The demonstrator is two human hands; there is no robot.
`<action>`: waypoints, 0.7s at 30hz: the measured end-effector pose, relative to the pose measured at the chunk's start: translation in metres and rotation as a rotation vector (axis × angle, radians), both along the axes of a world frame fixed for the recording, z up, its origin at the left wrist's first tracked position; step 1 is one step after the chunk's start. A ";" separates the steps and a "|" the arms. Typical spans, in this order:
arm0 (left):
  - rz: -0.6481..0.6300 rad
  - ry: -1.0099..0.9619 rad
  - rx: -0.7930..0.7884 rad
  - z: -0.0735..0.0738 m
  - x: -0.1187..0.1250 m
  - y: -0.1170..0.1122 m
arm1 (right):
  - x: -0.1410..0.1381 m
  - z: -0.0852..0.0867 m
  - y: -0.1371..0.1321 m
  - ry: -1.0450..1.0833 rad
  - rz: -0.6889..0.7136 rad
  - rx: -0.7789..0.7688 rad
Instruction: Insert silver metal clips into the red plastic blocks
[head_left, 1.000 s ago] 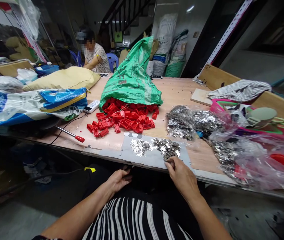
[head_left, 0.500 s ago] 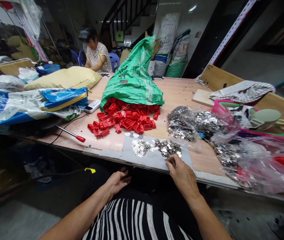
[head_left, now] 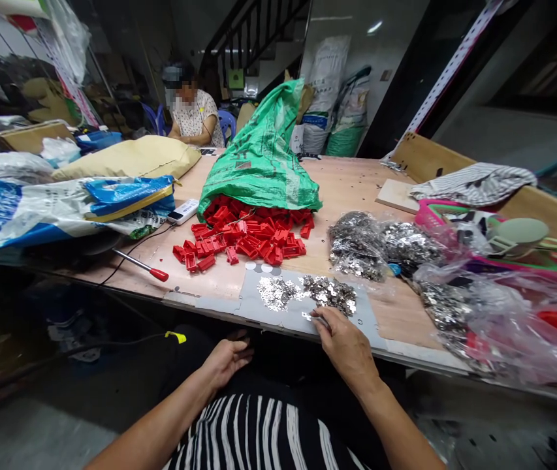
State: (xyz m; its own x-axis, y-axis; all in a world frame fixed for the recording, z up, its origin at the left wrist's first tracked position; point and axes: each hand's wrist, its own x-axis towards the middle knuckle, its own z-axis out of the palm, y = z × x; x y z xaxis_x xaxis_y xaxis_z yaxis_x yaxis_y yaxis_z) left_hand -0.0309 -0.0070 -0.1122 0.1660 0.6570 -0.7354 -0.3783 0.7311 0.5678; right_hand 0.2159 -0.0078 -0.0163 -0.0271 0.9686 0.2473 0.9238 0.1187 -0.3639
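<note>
Nearest us, below the striped shirt (head_left: 258, 434), the left hand (head_left: 228, 360) sits just short of the front edge of the desk (head_left: 400, 313), fingers loosely curled; we see nothing in it but cannot tell whether something is hidden in the palm. It has hardly moved in the last second. The right hand (head_left: 349, 346) is the one that changed: earlier its fingertips were at the near edge of the darker pile (head_left: 334, 295); now they have come leftward and nearer, onto the grey sheet (head_left: 275, 321). Thumb and forefinger are drawn close together at a small metal piece (head_left: 306, 316). We cannot tell whether they pinch it or only touch it. The piece shows apart from both heaps, so we judge the work has narrowed from the pile to this single item. Just beyond lies the bright pile (head_left: 275, 292), left of the darker one and almost meeting it. Both heaps look otherwise much as before. Farther back we note red plastic parts (head_left: 243, 243), loose at the mouth of the green sack (head_left: 263, 166), and right of them a clear bag (head_left: 356, 245) of similar metal bits. Across the desk a co-worker (head_left: 202, 117) sits, head bent.
</note>
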 end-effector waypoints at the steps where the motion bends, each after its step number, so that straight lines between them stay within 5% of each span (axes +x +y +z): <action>1: -0.038 0.013 0.032 0.003 -0.001 -0.001 | 0.002 0.000 -0.001 0.001 -0.015 0.004; 5: -0.261 0.016 0.142 0.026 0.000 -0.003 | 0.003 -0.004 0.004 -0.031 -0.012 -0.008; 10: -0.658 -0.078 0.410 0.075 0.005 0.004 | -0.005 -0.008 0.014 -0.085 0.039 -0.005; 14: -0.607 -0.010 0.569 0.104 0.003 0.031 | -0.005 -0.009 0.019 -0.121 0.068 -0.012; 21: -0.330 1.029 0.949 0.107 0.001 0.105 | -0.003 -0.005 0.018 -0.087 0.047 -0.025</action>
State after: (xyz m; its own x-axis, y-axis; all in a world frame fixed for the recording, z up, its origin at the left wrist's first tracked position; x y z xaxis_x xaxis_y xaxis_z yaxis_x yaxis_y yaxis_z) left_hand -0.0300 0.0980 -0.0056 0.0783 0.9947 0.0660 0.6006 -0.0999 0.7933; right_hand 0.2127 0.0101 -0.0215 -0.0934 0.9715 0.2177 0.9455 0.1550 -0.2862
